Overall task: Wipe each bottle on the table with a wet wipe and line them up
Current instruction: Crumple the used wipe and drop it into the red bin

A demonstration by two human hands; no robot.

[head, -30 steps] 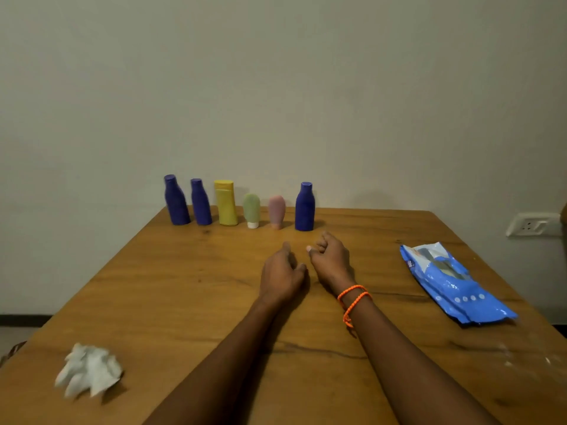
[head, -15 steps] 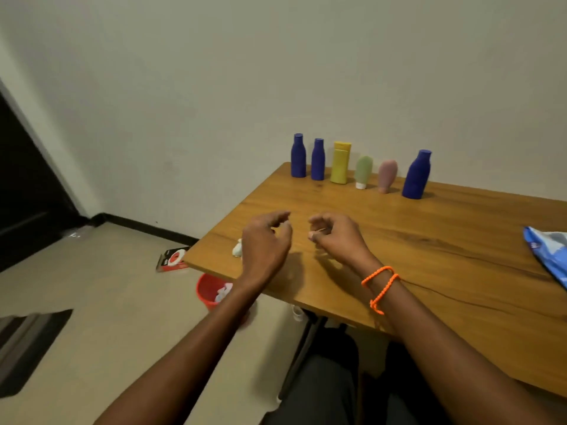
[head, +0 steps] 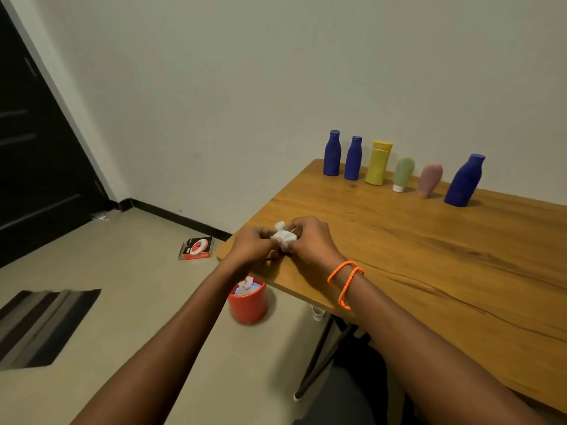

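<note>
Both hands, left hand (head: 250, 247) and right hand (head: 311, 242), meet at the desk (head: 429, 256) corner, fingers clamped on a crumpled wet wipe (head: 283, 236). Six bottles (head: 379, 163) stand in a row along the desk's far edge. A red bin (head: 248, 303) sits on the floor beside the desk.

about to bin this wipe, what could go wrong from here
Both hands, left hand and right hand, hold the crumpled wipe over the table corner. The red bin is small and already holds wipes, so a drop might miss. The blue bottle stands apart from the row.
</note>
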